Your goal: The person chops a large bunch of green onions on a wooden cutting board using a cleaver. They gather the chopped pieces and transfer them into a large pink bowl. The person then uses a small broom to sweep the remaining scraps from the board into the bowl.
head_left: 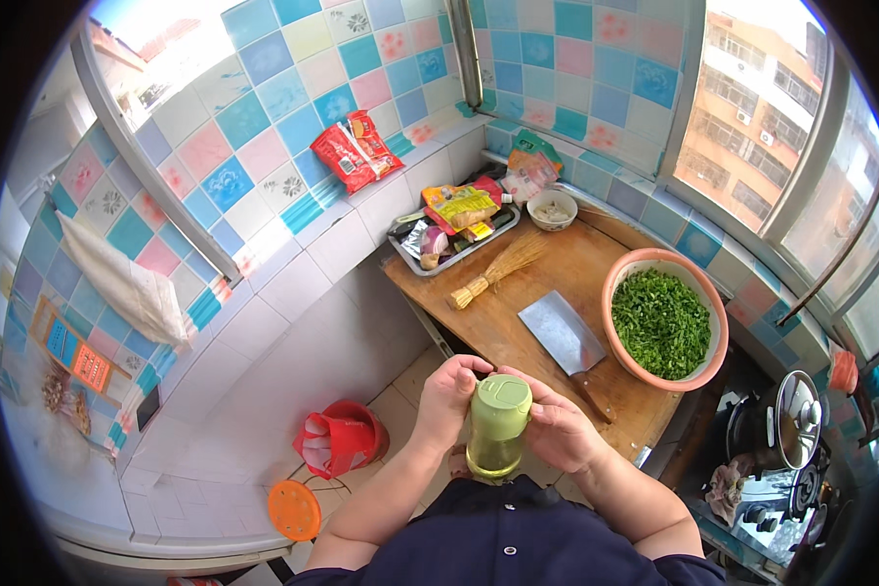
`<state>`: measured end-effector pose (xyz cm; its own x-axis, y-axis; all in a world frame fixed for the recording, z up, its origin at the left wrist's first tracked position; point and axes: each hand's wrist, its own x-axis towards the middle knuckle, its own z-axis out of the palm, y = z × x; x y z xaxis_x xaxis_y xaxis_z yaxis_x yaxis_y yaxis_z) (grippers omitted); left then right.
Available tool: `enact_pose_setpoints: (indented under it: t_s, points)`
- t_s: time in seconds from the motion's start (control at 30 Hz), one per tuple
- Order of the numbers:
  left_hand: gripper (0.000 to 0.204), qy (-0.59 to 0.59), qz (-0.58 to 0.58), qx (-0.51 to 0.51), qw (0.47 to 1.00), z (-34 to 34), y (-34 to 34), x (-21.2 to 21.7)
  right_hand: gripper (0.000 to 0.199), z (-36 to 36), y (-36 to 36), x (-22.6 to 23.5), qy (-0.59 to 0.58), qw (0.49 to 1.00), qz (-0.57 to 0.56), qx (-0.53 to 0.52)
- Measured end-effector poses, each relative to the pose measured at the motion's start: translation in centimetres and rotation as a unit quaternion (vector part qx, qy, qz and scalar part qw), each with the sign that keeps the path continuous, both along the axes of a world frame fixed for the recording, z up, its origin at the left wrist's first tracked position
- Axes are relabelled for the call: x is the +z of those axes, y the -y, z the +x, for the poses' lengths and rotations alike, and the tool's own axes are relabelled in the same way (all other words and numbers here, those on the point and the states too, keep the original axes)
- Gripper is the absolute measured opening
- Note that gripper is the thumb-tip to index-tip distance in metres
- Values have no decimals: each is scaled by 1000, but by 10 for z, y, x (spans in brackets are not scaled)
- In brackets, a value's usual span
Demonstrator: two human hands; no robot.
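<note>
Between my hands, in front of my body, is a clear bottle (pixel 501 420) with a green lid and some yellowish liquid at its bottom. My right hand (pixel 564 428) grips it by the right side of the lid. On the other side, my left hand (pixel 449 400) has curled fingers against the bottle, by a small dark piece near the lid that I cannot make out. Just beyond, a cleaver (pixel 564 332) lies on the wooden table (pixel 518 313), its handle toward me. To its right stands a large orange-rimmed basin (pixel 612 337) of chopped greens (pixel 662 324).
A straw brush (pixel 498 272) lies left of the cleaver. Behind are a tray (pixel 430 266) of packets and vegetables and a small bowl (pixel 553 217). At right, a lidded pot (pixel 793 420) sits by the gas stove (pixel 776 513). A red bucket (pixel 366 435) and orange stool (pixel 294 510) stand lower left.
</note>
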<state>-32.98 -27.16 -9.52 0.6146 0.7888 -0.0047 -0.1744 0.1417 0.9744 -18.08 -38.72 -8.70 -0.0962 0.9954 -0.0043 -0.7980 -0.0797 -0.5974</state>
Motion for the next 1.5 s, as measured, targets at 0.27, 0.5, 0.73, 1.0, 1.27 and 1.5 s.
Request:
enact_pose_setpoints:
  t_s: [0.27,0.5,0.73,1.0,1.27,1.5]
  points:
    - [74,-15,100,-58,993,16,-94,31,65,-15,-77,19,30,993,24,-112]
    - [73,-7,110,-122,986,37,-139,28,69,-20,-109,21,39,979,-13,-201]
    - [75,-7,148,-168,975,71,-140,29,68,0,-101,9,44,965,-4,-260]
    - [77,-34,181,-171,968,106,-106,30,72,35,-66,13,34,963,-39,-265]
    - [77,-30,210,-152,965,134,-72,34,58,67,-38,21,47,966,-10,-254]
    - [78,-20,213,-137,967,141,-57,37,67,78,-29,25,67,967,-31,-244]
